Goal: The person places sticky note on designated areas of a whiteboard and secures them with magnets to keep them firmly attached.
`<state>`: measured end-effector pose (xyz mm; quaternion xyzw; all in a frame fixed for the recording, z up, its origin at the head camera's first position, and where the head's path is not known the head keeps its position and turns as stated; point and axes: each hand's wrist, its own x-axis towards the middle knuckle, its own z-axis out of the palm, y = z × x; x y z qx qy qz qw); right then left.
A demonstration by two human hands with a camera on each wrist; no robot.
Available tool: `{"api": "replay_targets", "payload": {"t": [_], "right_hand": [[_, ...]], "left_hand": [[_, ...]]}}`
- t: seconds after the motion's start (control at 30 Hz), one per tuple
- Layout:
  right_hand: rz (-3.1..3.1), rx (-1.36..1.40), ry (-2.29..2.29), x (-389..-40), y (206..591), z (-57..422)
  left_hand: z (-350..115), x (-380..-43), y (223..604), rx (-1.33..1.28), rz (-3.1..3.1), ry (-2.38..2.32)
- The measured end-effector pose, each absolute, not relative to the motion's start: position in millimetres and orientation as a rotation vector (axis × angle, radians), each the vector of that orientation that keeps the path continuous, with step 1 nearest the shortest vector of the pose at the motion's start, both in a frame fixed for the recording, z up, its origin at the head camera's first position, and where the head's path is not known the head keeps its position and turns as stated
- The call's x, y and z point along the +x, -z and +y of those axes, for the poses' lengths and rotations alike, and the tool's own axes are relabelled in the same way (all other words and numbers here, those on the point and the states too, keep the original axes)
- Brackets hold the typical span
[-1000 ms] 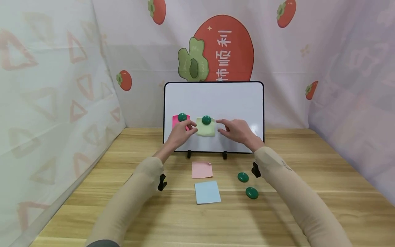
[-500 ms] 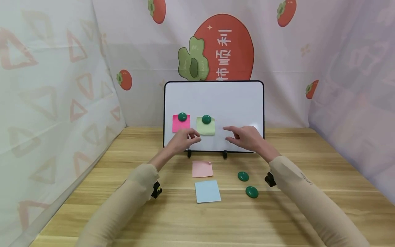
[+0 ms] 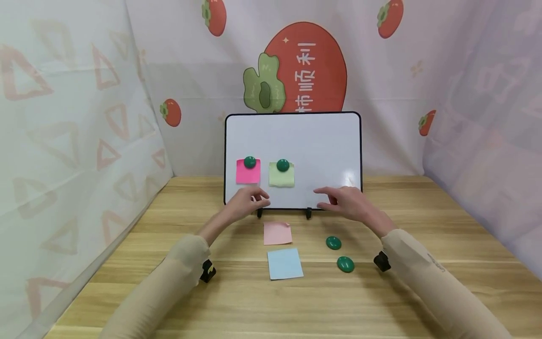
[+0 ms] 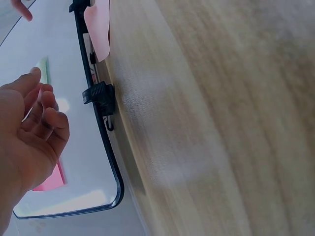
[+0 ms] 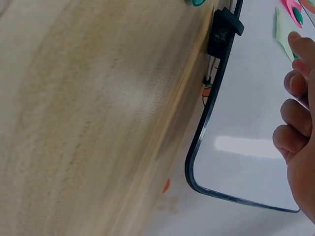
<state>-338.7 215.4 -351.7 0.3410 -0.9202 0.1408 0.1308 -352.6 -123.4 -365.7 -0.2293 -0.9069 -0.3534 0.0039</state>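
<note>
A whiteboard (image 3: pixel 313 141) with a black frame stands upright on the wooden table. On it hang a hot pink sticky note (image 3: pixel 248 175) and a pale green sticky note (image 3: pixel 281 178), each under a round green magnet (image 3: pixel 282 165). My left hand (image 3: pixel 246 203) hovers before the board's lower left, fingers loosely bent and holding nothing. Before the lower right is my right hand (image 3: pixel 344 201), its index finger and thumb apart with nothing between them; the right wrist view shows its other fingers (image 5: pixel 295 117) loosely curled. On the table lie a light pink sticky note (image 3: pixel 277 233) and a blue sticky note (image 3: pixel 285 264).
Two more green magnets, a farther one (image 3: pixel 333 243) and a nearer one (image 3: pixel 345 264), lie on the table right of the notes. Black stand feet (image 3: pixel 308 213) hold the board's bottom edge. A printed cloth (image 3: pixel 190 141) hangs behind and at both sides.
Both hands have drawn back and down from the notes on the board, the right one also moving rightward. The hot pink note, partly covered earlier, now shows fully. Notes and magnets stay in place.
</note>
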Motion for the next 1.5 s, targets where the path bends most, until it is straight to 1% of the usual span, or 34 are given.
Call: {"api": "replay_targets", "payload": {"t": [0.67,1.17,1.5], "right_hand": [[-2.804,1.058,-0.530,-310,365,225],[-3.004,1.090,-0.666,-300,371,235],[-3.039,1.128,-0.728,-300,369,240]], "left_hand": [[-129,-338,378,-0.782,-2.937,1.157],[-132,-336,388,-0.781,-3.077,1.144],[-131,-336,393,-0.789,-3.177,1.058]]}}
